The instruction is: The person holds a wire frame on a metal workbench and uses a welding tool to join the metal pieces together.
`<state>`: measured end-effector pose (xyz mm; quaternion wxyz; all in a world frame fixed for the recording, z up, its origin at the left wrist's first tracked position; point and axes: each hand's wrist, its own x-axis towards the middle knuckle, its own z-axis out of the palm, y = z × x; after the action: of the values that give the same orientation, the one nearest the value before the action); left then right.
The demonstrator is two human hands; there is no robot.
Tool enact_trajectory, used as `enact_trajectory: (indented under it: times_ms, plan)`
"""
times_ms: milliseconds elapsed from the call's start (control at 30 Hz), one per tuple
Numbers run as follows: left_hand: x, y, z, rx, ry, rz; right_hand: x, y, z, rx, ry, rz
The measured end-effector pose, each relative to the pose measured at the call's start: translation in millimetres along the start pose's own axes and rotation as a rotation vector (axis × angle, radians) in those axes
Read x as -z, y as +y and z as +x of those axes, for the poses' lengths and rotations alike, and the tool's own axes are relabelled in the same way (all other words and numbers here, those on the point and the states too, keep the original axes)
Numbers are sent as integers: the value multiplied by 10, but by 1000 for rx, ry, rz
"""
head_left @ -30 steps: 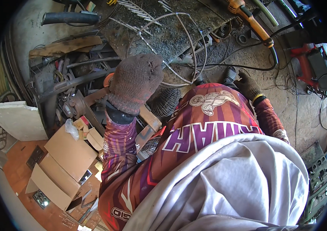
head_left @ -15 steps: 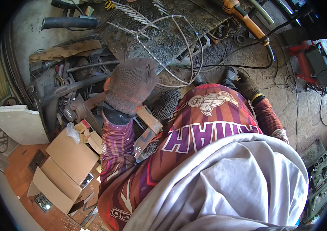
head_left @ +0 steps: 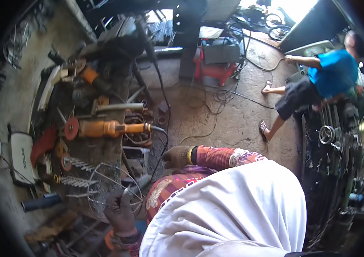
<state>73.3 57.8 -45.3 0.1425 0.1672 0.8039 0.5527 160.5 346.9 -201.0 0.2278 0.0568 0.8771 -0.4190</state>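
Observation:
My left hand (head_left: pixel 120 212), in a dark knit glove, is at the lower left beside a ring-shaped metal wire frame (head_left: pixel 98 182). Its fingers are curled together near the frame's edge. What they hold, if anything, is hard to make out. Close to the fingertips lies a grey bar-like piece (head_left: pixel 140 184). My right hand (head_left: pixel 177 157), gloved in brown with a yellow cuff, reaches leftward above my lap. Its fingers are blurred, and whether they hold anything does not show. An orange angle grinder (head_left: pixel 107 128) with a red disc rests on the bench beyond both hands.
Several metal rods (head_left: pixel 79 180) lie on the dark bench. The grinder's black cable (head_left: pixel 166 139) loops off its edge. A red and grey machine (head_left: pixel 218 64) stands across the floor amid loose cables. At right, a person in a blue shirt (head_left: pixel 336 73) holds a cable beside metal machinery (head_left: pixel 327 135).
My view has swung up and to the right, bringing in the other person and more workshop. My left hand has moved from the scrap pile to the wire frame; its fingers now curl.

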Motion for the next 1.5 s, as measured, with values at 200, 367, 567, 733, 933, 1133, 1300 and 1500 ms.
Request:
enact_trajectory:
  times_ms: [200, 367, 567, 733, 933, 1133, 1300, 1500]
  plan:
    - [-423, 258, 190, -10, -206, -240, 428, -1020, -566, 413, 182, 561]
    - [-553, 223, 125, -53, -201, -379, 312, -1215, -504, 529, 274, 545]
    - [-574, 81, 93, -204, -231, -374, 161, -1305, -507, 500, 442, 510]
    - [-492, -93, 72, -372, -120, -75, 48, -1416, -494, 393, 464, 601]
    - [-143, 211, -189, -369, -192, 206, -167, -1634, -541, 404, 458, 718]
    - [373, -129, -276, -509, 16, 230, -294, -1360, -547, 279, 553, 461]
    - [919, -813, -60, -552, 603, 272, -49, -1646, -225, 604, 473, -98]
    - [1016, -1038, 228, -365, 578, 390, 153, -1924, 189, 764, 393, -207]
